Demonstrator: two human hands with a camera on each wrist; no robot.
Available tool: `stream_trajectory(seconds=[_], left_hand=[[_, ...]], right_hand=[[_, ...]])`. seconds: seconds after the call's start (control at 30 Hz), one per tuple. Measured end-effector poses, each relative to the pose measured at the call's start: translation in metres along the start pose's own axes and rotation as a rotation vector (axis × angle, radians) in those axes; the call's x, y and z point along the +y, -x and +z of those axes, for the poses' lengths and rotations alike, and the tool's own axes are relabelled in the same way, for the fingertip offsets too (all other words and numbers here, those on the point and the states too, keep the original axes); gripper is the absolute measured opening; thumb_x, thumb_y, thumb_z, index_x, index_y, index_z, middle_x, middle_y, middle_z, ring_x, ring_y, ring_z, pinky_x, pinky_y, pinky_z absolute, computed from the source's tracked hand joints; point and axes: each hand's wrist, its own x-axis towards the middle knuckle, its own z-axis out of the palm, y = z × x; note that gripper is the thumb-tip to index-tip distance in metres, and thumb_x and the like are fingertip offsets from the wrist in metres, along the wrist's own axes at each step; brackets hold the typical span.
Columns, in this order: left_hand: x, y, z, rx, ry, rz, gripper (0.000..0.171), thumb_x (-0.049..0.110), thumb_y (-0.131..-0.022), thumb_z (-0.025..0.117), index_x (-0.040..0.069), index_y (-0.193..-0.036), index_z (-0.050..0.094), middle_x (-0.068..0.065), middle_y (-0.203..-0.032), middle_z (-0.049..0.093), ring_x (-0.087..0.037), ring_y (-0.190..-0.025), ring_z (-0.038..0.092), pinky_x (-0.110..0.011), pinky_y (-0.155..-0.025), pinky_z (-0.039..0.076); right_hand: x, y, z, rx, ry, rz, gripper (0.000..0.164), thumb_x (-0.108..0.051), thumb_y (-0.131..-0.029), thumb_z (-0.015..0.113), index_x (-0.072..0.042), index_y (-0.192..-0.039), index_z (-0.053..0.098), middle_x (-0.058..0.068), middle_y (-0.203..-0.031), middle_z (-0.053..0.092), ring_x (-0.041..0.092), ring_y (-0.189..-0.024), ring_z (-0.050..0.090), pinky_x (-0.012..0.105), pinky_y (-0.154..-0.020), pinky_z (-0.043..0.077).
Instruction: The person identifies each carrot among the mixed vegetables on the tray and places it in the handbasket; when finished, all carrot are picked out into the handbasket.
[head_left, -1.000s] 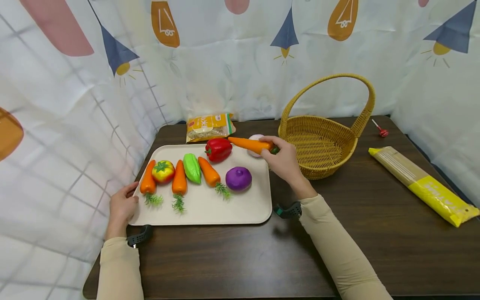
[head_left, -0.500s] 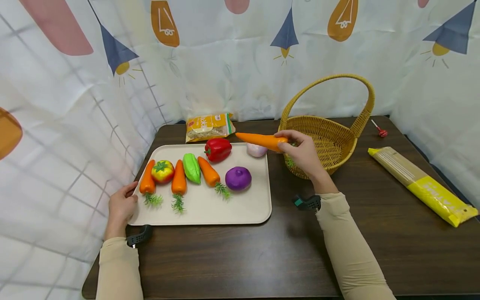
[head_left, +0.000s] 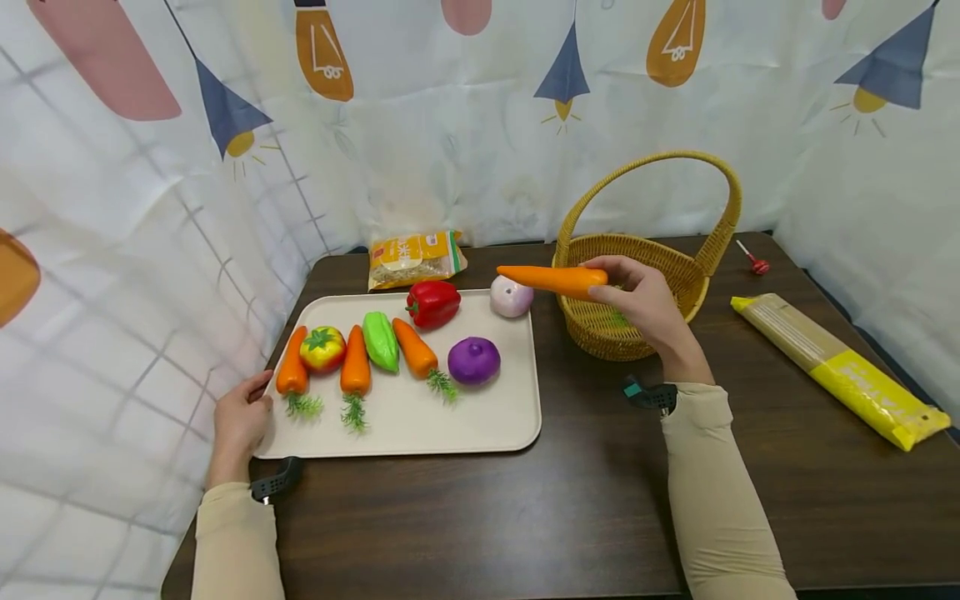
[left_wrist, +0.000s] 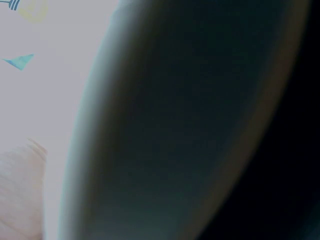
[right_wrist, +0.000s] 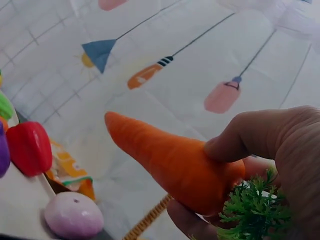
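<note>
My right hand point(head_left: 648, 304) pinches an orange carrot point(head_left: 555, 281) by its thick end, thumb on one side and fingers on the other. The carrot lies nearly level, tip to the left, and overlaps the wicker basket point(head_left: 607, 337) in the head view. Its green leaves point(right_wrist: 255, 207) show below the hand in the right wrist view. At the left end of a cream tray point(head_left: 420, 425), my left hand point(head_left: 242, 417) holds the rim. On the tray sit several carrots point(head_left: 356, 367), a tomato point(head_left: 323, 350), a green pepper point(head_left: 381, 342), a red pepper point(head_left: 433, 304), a purple onion point(head_left: 474, 361) and a pale onion point(head_left: 512, 297).
A yellow grain bag point(head_left: 416, 260) lies behind the tray. Right of the basket, whose tall handle arches upward, are a red lollipop point(head_left: 759, 266) and a long yellow noodle pack point(head_left: 840, 371). Patterned curtains point(head_left: 480, 150) close off the back and sides. Dark blur fills most of the left wrist view.
My right hand has carried the carrot rightward from above the tray's right end to the basket. The pale onion now shows uncovered. My left hand stays at the tray's rim.
</note>
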Motion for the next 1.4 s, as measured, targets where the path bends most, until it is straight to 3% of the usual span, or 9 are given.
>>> stream_trajectory(seconds=[0.2, 0.47, 0.63, 1.0, 1.3, 1.4], left_hand=[[-0.001, 0.002, -0.002, 0.012, -0.004, 0.003, 0.051, 0.001, -0.094, 0.043, 0.001, -0.145, 0.045, -0.028, -0.135, 0.052, -0.033, -0.117, 0.049, -0.013, -0.069, 0.036], [-0.002, 0.002, -0.004, 0.01, -0.015, 0.002, 0.051, 0.001, -0.094, 0.043, 0.001, -0.144, 0.045, -0.028, -0.135, 0.052, -0.034, -0.117, 0.049, -0.015, -0.07, 0.036], [-0.004, 0.0, -0.003, 0.006, -0.017, -0.006, 0.051, 0.003, -0.094, 0.043, 0.003, -0.145, 0.045, -0.027, -0.135, 0.053, -0.033, -0.117, 0.049, -0.017, -0.072, 0.037], [-0.004, 0.0, -0.002, 0.0, -0.021, 0.017, 0.051, 0.003, -0.094, 0.041, 0.003, -0.145, 0.045, -0.028, -0.133, 0.052, -0.036, -0.118, 0.049, -0.021, -0.074, 0.037], [-0.003, -0.001, 0.002, 0.0, 0.003, 0.008, 0.051, 0.002, -0.094, 0.041, 0.003, -0.145, 0.045, -0.027, -0.134, 0.052, -0.034, -0.116, 0.049, -0.018, -0.072, 0.037], [-0.003, 0.0, -0.001, -0.001, 0.0, 0.009, 0.051, 0.002, -0.094, 0.041, 0.002, -0.145, 0.045, -0.028, -0.135, 0.052, -0.035, -0.117, 0.049, -0.019, -0.072, 0.038]], right_hand=[[0.007, 0.008, -0.015, 0.013, 0.021, 0.085, 0.038, -0.018, -0.091, 0.069, -0.005, -0.126, 0.062, 0.006, -0.119, 0.058, 0.022, -0.098, 0.05, 0.029, -0.073, 0.045], [0.032, 0.013, -0.05, 0.075, -0.191, 0.137, 0.042, -0.009, -0.092, 0.067, 0.004, -0.13, 0.057, 0.007, -0.12, 0.053, 0.017, -0.1, 0.057, 0.022, -0.08, 0.053], [0.04, 0.018, -0.073, 0.105, -0.238, 0.129, 0.043, -0.007, -0.092, 0.065, 0.006, -0.131, 0.054, 0.006, -0.12, 0.052, 0.015, -0.1, 0.057, 0.021, -0.08, 0.053], [0.046, 0.019, -0.09, 0.21, -0.226, 0.116, 0.042, -0.008, -0.09, 0.068, 0.007, -0.128, 0.058, 0.007, -0.113, 0.053, 0.014, -0.093, 0.059, 0.021, -0.075, 0.054], [0.05, -0.001, -0.092, 0.195, -0.01, 0.185, 0.05, -0.016, -0.092, 0.067, 0.008, -0.134, 0.052, 0.0, -0.119, 0.049, 0.008, -0.094, 0.058, 0.015, -0.074, 0.052], [0.054, -0.01, -0.091, 0.189, 0.004, 0.194, 0.051, -0.016, -0.093, 0.066, 0.01, -0.134, 0.05, -0.001, -0.12, 0.05, 0.006, -0.093, 0.06, 0.016, -0.074, 0.053]])
